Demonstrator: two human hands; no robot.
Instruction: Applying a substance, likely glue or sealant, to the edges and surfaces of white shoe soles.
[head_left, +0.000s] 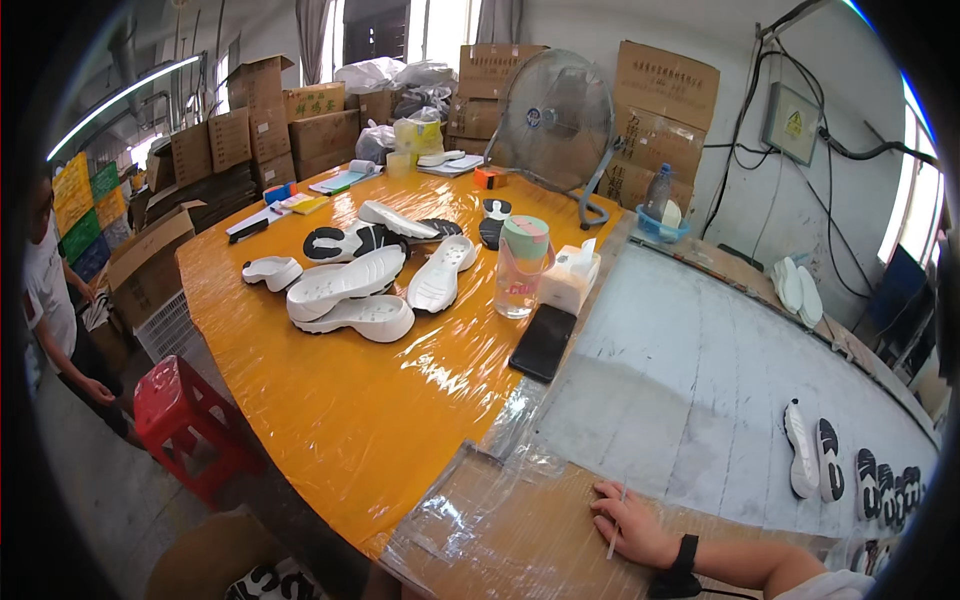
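My right hand [640,528] rests at the edge of the brown film-covered board [480,540], close to the grey work surface [660,360]. Its fingers are curled around a thin whitish stick [613,540], whose exact kind I cannot make out. A dark band circles that wrist. My left hand is out of view. Well ahead, white shoe soles [365,318] lie in a loose pile on the orange-covered table [330,420], some with black patterned undersides. To the right, more black-and-white soles [800,455] stand along the grey surface.
A black phone [543,342], a tissue box [568,285] and a clear drink cup [518,275] stand near the table's right edge. Behind are a large fan [556,120] and stacked cartons [325,135]. A red stool [185,420] and another person [60,300] are at left.
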